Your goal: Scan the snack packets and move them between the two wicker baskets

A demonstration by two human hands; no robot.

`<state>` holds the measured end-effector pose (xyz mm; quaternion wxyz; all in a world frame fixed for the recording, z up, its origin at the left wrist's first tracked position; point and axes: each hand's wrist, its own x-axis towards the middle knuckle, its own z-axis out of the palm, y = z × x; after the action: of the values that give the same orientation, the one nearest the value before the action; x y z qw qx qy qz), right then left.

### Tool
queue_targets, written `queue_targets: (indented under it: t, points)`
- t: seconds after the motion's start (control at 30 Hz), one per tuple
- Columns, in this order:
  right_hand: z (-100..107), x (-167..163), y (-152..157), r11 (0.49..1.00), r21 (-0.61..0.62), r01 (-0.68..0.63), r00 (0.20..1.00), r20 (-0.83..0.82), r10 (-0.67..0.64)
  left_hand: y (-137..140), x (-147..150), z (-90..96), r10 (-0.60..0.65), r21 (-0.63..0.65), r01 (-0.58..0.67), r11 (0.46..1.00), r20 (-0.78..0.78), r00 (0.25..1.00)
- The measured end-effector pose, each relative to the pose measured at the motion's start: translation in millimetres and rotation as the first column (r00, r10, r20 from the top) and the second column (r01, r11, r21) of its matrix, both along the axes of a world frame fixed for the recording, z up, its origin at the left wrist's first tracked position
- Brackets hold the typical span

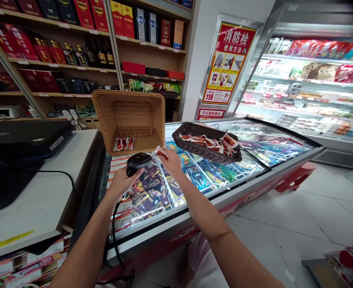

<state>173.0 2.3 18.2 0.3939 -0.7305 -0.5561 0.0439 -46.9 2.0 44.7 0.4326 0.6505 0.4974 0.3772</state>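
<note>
My left hand [122,185] is wrapped round the handle of a black barcode scanner [139,160], its head pointing right. Just beyond the scanner's head, my right hand [172,163] pinches a small packaged sausage [161,153] in a clear and white wrapper. A tan wicker basket [97,116] stands tipped toward me behind the scanner, with several wrapped sausages [124,143] at its lower edge. To the right of my right hand, a dark brown woven tray [194,150] holds more of the wrapped sausages [228,143].
Beneath my hands is a glass-topped chest freezer [236,179] full of packaged goods. At left stands a white counter [47,196] with black equipment. The scanner's cable [114,224] hangs down over the freezer's front edge. A red stool [296,176] stands beside the freezer.
</note>
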Motion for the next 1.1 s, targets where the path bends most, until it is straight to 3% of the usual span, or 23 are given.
queue_targets:
  t: [0.27,0.47,0.6,0.7,0.8,0.9,0.97,1.03,1.1]
  points:
    - [1,1,-1,1.0,0.0,0.023,0.999,0.038,-0.022,3,-1,-6.1,-0.024,0.129,0.043,0.991,-0.146,0.989]
    - [-4,0,1,0.999,0.038,0.025,0.999,0.028,-0.026,3,1,-6.2,-0.021,0.144,0.042,0.989,-0.143,0.99]
    - [-2,11,6,0.98,0.181,0.081,0.996,-0.045,-0.074,2,2,-4.7,0.001,0.08,0.004,0.997,-0.069,0.998]
    - [10,40,10,0.901,0.325,0.288,0.956,-0.16,-0.248,6,-1,-3.8,0.09,0.01,-0.091,0.996,0.093,0.992]
    - [27,80,11,0.788,0.337,0.516,0.85,-0.313,-0.423,14,-7,-0.5,0.261,-0.055,-0.258,0.965,0.346,0.901]
    - [41,108,14,0.743,0.301,0.598,0.794,-0.353,-0.496,23,-17,4.3,0.423,-0.161,-0.407,0.899,0.561,0.711]
    - [46,105,21,0.714,0.328,0.619,0.785,-0.271,-0.556,27,-24,6.5,0.501,-0.227,-0.474,0.851,0.619,0.604]
    - [48,83,35,0.72,0.382,0.579,0.803,-0.117,-0.584,30,-28,7.2,0.537,-0.264,-0.501,0.824,0.649,0.54]
    - [46,43,56,0.812,0.39,0.434,0.866,0.066,-0.495,30,-30,6.9,0.544,-0.278,-0.506,0.816,0.663,0.514]
